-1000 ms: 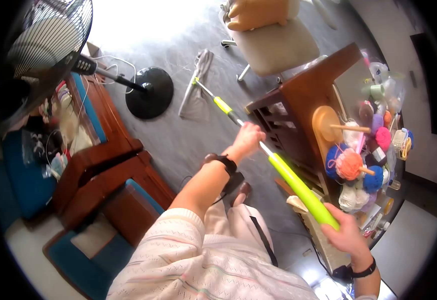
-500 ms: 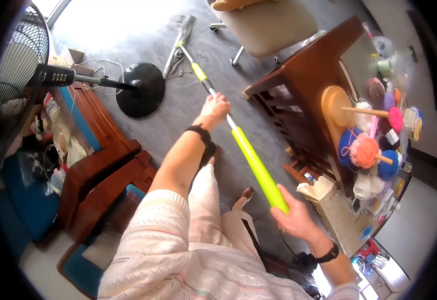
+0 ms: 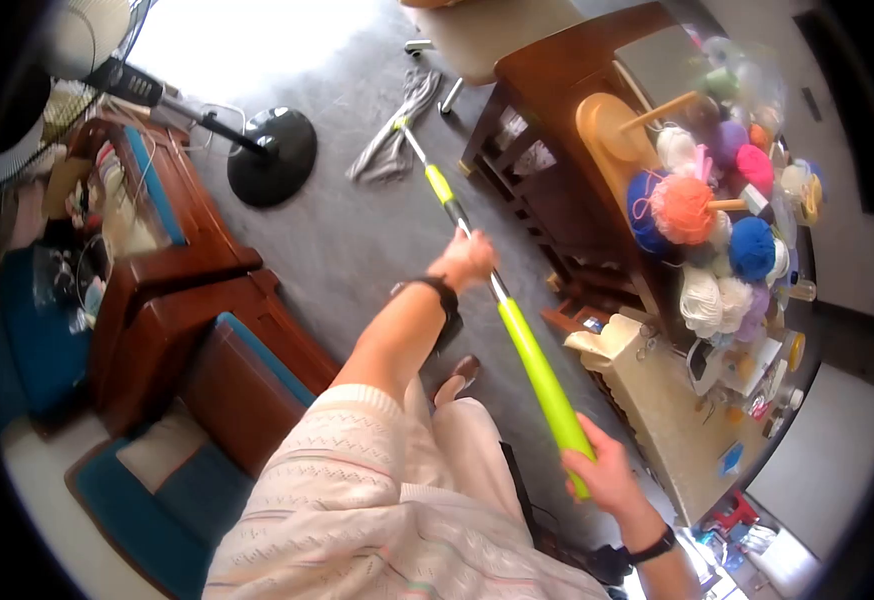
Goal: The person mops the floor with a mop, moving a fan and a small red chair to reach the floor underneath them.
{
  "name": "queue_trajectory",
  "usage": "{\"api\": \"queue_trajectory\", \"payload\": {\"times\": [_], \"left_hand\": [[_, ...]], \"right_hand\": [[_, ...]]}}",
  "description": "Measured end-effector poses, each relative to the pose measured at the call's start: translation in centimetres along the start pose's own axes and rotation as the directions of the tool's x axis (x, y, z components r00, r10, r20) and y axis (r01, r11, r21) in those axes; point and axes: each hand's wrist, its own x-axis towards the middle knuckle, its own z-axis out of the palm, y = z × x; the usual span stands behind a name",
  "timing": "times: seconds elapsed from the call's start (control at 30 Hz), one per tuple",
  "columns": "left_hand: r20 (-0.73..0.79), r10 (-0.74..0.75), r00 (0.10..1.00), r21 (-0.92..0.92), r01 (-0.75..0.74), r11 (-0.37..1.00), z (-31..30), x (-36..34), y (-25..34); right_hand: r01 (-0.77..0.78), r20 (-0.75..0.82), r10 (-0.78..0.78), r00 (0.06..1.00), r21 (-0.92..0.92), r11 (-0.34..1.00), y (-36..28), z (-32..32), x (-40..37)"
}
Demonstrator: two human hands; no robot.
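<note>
A flat mop [image 3: 537, 375] with a lime-green and silver pole slants across the middle of the view. My left hand [image 3: 467, 259] is closed around the silver stretch of the pole. Lower down, my right hand [image 3: 605, 466] grips the green pole near its end. The grey mop head [image 3: 397, 128] lies on the floor at the far end, its strands spread out between the fan base and the chair's wheels. Both wrists wear dark bands.
A black fan base [image 3: 273, 157] stands left of the mop head. A wheeled chair [image 3: 497, 40] is at the top. Along the right, a wooden cabinet [image 3: 597, 60] stands by several yarn balls [image 3: 682, 210]. Wooden seating with teal cushions [image 3: 142, 510] lines the left.
The mop head has moved rightward over the floor, away from the fan base and closer to the chair's wheels. Both hands keep their hold, and my view has shifted.
</note>
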Motion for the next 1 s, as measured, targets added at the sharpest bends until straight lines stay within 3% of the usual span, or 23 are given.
{"api": "queue_trajectory", "payload": {"times": [0.03,0.13,0.23,0.27,0.43,0.47,0.57,0.67,0.73,0.8,0.83,0.93,1.0], "left_hand": [[0.034,-0.031,0.999,-0.008,0.031,0.999,0.5,0.9,-1.8],[-0.147,-0.136,0.980,-0.060,0.129,0.990,0.7,1.1,-6.5],[-0.210,-0.127,0.969,-0.116,0.105,0.988,3.3,0.0,-5.5],[-0.260,-0.122,0.958,-0.126,0.092,0.988,3.1,-0.5,-5.2],[-0.345,-0.128,0.930,-0.368,-0.008,0.930,3.8,-7.9,5.5],[-0.268,-0.151,0.952,-0.416,0.027,0.909,3.5,-9.2,8.1],[-0.184,-0.212,0.960,-0.622,0.053,0.781,1.9,-13.8,11.5],[-0.210,-0.152,0.966,-0.606,-0.007,0.795,1.5,-14.7,8.1],[-0.152,-0.158,0.976,-0.521,0.057,0.851,1.8,-13.7,4.4],[-0.209,-0.183,0.961,-0.511,0.052,0.858,3.2,-13.4,0.6],[-0.093,-0.201,0.975,-0.499,0.129,0.857,3.7,-13.2,-0.8],[-0.069,-0.248,0.966,-0.501,0.181,0.846,4.9,-13.0,-0.5],[-0.047,-0.307,0.950,-0.402,0.264,0.877,5.9,-12.9,1.3]], "right_hand": [[0.014,0.035,-0.017,0.999,0.085,0.996,-0.2,1.1,1.4],[0.097,0.087,-0.100,0.991,0.043,0.994,-0.8,3.8,5.9],[0.084,0.080,-0.085,0.993,0.011,0.996,0.9,3.6,6.7],[0.011,0.054,-0.010,0.999,-0.008,1.000,1.5,3.0,6.2],[-0.133,0.115,0.153,0.982,-0.164,0.977,1.6,-2.7,-4.5],[-0.195,0.064,0.218,0.974,-0.257,0.946,0.8,-3.2,-7.1],[-0.315,0.080,0.349,0.934,-0.282,0.906,-0.1,-5.7,-12.1],[-0.303,0.073,0.339,0.938,-0.304,0.904,-1.8,-3.4,-10.4],[-0.210,0.080,0.248,0.965,-0.324,0.923,-3.3,-0.7,-6.6],[-0.155,0.106,0.200,0.974,-0.333,0.930,-3.1,1.6,-3.4],[-0.100,0.126,0.150,0.981,-0.335,0.937,-2.4,2.1,-2.2],[0.040,0.211,0.035,0.977,-0.338,0.940,0.7,1.1,-0.6],[0.029,0.196,0.036,0.980,-0.321,0.947,3.1,0.2,-0.4]]}}
